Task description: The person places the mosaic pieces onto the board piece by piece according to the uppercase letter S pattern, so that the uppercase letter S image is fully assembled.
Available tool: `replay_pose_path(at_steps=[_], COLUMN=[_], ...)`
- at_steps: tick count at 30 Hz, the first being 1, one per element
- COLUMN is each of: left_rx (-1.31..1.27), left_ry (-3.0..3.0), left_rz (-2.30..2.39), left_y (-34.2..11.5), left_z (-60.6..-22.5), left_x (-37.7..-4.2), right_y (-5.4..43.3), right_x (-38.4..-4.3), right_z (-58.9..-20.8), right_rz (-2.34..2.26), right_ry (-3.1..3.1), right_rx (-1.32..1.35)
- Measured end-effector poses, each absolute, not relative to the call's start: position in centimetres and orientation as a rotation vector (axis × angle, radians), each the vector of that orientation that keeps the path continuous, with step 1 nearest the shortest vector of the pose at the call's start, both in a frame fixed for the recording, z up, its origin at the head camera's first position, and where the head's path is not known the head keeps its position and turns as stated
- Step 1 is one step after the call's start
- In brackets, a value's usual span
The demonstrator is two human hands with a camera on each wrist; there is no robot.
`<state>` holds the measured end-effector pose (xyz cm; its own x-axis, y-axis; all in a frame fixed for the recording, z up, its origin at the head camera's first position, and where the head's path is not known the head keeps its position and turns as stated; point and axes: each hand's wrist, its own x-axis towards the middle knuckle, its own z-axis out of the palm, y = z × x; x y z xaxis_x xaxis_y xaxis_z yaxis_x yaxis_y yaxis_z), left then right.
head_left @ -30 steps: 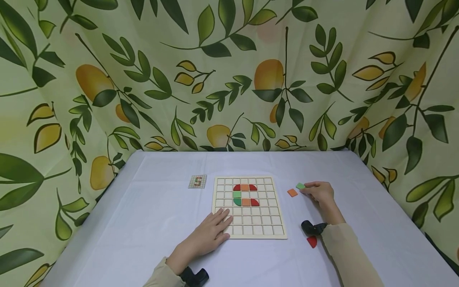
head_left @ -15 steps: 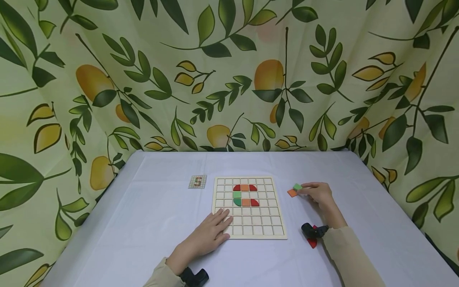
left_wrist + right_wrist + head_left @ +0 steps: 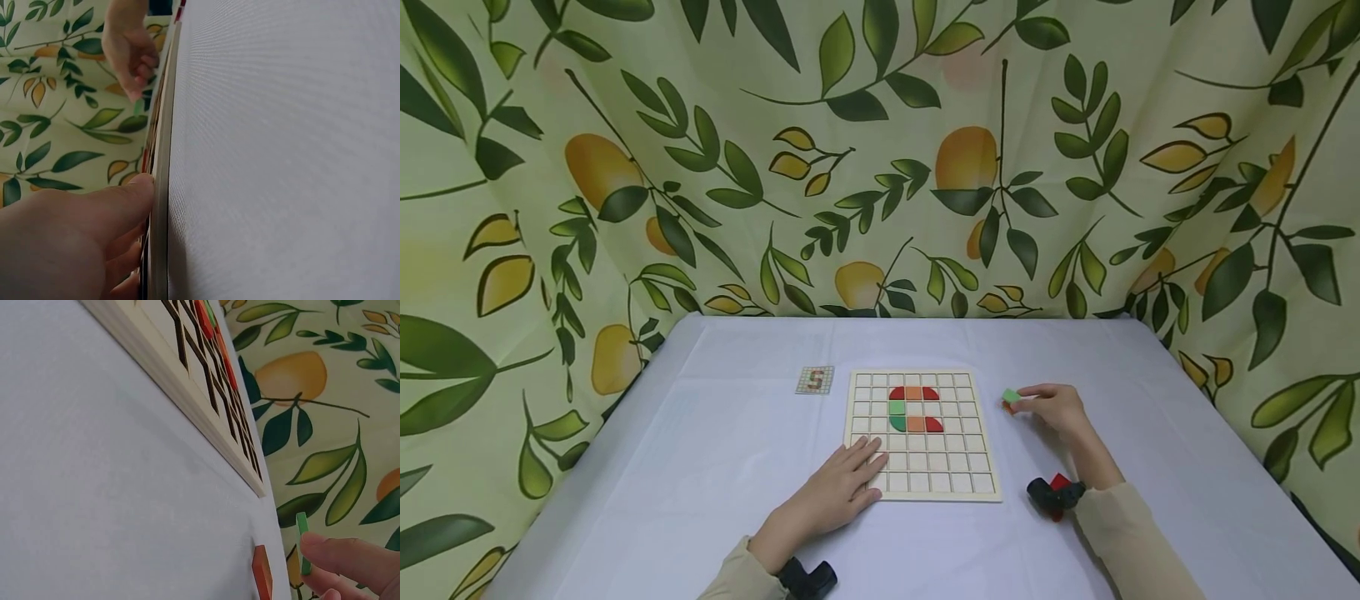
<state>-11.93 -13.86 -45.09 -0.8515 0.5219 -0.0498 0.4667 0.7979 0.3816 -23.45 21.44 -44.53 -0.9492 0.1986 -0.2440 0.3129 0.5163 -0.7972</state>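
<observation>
My right hand (image 3: 1058, 408) pinches a green square tile (image 3: 1011, 396) between thumb and fingers, right of the board. In the right wrist view the green tile (image 3: 302, 544) stands on edge in the fingertips, clear of the tablecloth. An orange tile (image 3: 262, 572) lies just below it. My left hand (image 3: 838, 487) rests with extended fingers on the near left part of the wooden grid board (image 3: 928, 482). Its thumb touches the board's side in the left wrist view. Red, orange and green tiles, such as a dark green quarter-round (image 3: 898, 423), fill several cells of the upper board.
A small pattern card (image 3: 815, 381) with an S-like figure lies beyond the board's left corner. A red piece (image 3: 1060, 481) sits partly hidden beneath the right wrist's black camera (image 3: 1054, 495). White cloth (image 3: 647, 467) covers the table; a leaf-print curtain (image 3: 880, 167) hangs behind.
My right hand has moved left and slightly nearer with the green tile, which now overlaps the orange tile in the head view. The left hand has stayed on the board.
</observation>
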Motion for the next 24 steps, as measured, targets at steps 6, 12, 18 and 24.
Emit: replay_pose_path(at_steps=[6,12,18,24], left_rx=[0.782,0.754,0.727,0.764], left_ry=[2.821,2.812,2.816,2.824], left_rz=[0.483,0.410,0.368,0.330], left_y=[-13.6,-13.1,-13.1,-13.0], left_z=[-44.5,-43.8,-43.8,-44.0], left_x=[-12.0,-12.2,-12.4,-12.6], right_y=[20.6,19.9,18.9,18.3], right_x=[-22.6,-22.0,-21.5,-20.9], right_z=[-44.0,-43.3,-43.1,-43.1], right_rz=[-1.397,-1.431,-1.449,-1.464], right_ry=[2.640,2.592,2.569,2.579], right_rx=[0.366,0.276,0.239,0.192])
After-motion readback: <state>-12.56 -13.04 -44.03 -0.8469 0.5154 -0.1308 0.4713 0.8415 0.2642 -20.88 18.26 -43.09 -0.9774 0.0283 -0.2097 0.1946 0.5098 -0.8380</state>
